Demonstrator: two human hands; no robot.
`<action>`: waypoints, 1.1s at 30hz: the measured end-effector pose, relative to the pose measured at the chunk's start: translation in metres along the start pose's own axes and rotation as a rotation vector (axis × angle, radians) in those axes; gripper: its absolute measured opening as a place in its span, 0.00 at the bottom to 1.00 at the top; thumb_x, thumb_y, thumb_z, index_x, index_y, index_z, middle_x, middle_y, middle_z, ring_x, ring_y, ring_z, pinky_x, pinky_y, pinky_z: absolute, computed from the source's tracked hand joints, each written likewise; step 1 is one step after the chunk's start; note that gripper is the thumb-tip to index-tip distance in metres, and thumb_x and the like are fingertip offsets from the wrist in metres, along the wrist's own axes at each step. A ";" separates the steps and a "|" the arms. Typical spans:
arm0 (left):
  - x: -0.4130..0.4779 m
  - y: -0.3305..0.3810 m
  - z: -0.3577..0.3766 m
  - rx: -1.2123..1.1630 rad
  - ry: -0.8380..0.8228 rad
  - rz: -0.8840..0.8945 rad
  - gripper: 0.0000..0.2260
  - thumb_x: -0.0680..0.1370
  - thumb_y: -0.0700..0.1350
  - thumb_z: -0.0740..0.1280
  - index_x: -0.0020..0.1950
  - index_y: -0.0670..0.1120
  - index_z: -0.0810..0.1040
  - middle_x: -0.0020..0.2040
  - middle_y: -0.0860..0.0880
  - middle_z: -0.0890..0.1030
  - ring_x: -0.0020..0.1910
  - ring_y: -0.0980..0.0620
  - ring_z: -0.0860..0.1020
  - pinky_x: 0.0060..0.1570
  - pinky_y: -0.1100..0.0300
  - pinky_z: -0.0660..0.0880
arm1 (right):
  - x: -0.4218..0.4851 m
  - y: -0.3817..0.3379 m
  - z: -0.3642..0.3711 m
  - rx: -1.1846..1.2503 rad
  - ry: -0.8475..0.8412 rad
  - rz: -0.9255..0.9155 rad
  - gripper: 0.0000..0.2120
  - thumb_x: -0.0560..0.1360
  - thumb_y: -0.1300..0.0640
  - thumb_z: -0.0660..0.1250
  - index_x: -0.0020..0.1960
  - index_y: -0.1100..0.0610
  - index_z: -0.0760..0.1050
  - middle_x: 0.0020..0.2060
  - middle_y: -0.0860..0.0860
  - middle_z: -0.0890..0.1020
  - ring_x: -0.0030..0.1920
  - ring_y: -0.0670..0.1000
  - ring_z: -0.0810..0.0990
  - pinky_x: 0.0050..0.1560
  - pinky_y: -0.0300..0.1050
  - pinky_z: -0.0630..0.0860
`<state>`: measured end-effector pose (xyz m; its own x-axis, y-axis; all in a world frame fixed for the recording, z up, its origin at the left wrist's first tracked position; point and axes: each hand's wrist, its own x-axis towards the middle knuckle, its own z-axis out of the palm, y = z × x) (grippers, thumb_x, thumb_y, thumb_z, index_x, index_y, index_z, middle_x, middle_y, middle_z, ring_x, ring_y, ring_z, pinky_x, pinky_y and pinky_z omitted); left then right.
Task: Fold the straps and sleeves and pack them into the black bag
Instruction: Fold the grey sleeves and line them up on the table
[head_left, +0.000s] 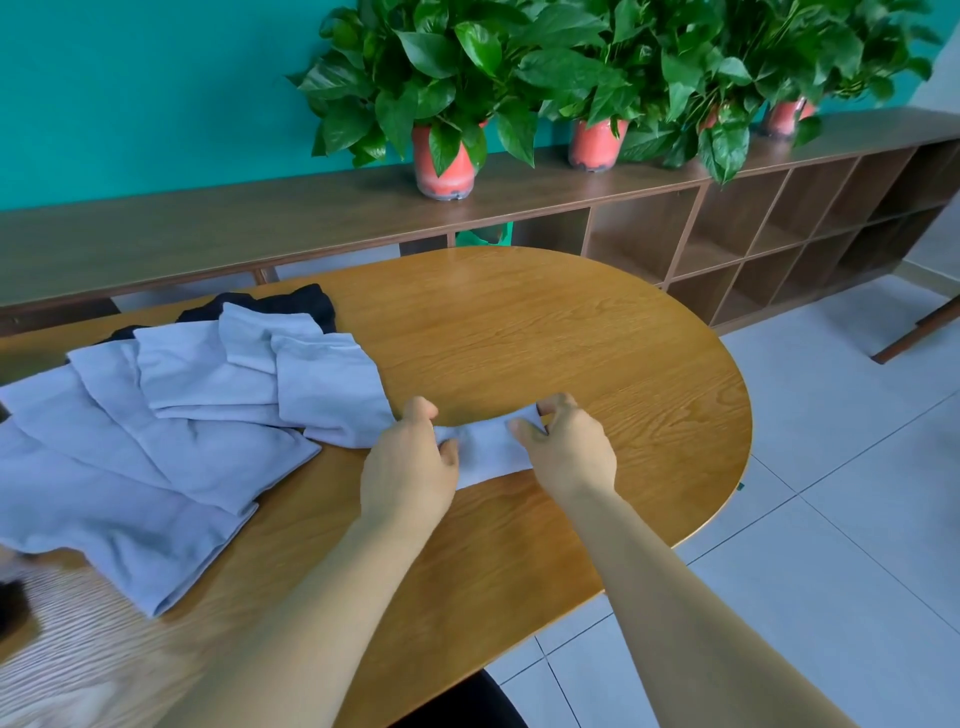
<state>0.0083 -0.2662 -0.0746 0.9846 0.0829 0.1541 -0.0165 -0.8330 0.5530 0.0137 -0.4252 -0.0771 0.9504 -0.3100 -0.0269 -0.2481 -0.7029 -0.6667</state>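
Teal wall (130, 104), wooden cubby shelf (727, 234) with potted plants (447, 78), tiled floor (831, 519).

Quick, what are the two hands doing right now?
Left hand: closed, pinching one end of the light blue cloth piece.
Right hand: closed, pinching the other end of the same piece.

Two hands (410, 462), three potted plants (441, 104), one table (597, 338)
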 end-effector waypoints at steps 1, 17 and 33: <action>-0.003 0.001 0.000 0.036 0.022 0.020 0.12 0.79 0.46 0.65 0.61 0.46 0.70 0.44 0.47 0.77 0.41 0.46 0.78 0.35 0.56 0.68 | -0.002 0.000 0.001 -0.028 0.023 -0.009 0.18 0.77 0.44 0.65 0.62 0.54 0.68 0.41 0.49 0.76 0.45 0.53 0.77 0.40 0.44 0.67; -0.031 0.005 -0.006 0.400 -0.096 0.445 0.25 0.80 0.48 0.47 0.75 0.45 0.65 0.75 0.48 0.67 0.75 0.52 0.63 0.73 0.55 0.50 | -0.025 0.020 0.009 -0.457 0.035 -0.737 0.26 0.78 0.49 0.48 0.69 0.59 0.71 0.70 0.56 0.72 0.72 0.57 0.67 0.70 0.51 0.61; -0.046 -0.016 -0.012 0.438 -0.064 0.541 0.18 0.71 0.42 0.70 0.61 0.45 0.80 0.61 0.50 0.81 0.60 0.50 0.78 0.60 0.51 0.61 | -0.032 0.019 -0.003 -0.462 -0.262 -0.564 0.36 0.76 0.39 0.36 0.80 0.54 0.46 0.79 0.48 0.52 0.78 0.46 0.44 0.76 0.49 0.41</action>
<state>-0.0392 -0.2500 -0.0811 0.8663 -0.4274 0.2588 -0.4492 -0.8930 0.0290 -0.0217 -0.4306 -0.0869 0.9554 0.2953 0.0102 0.2880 -0.9231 -0.2547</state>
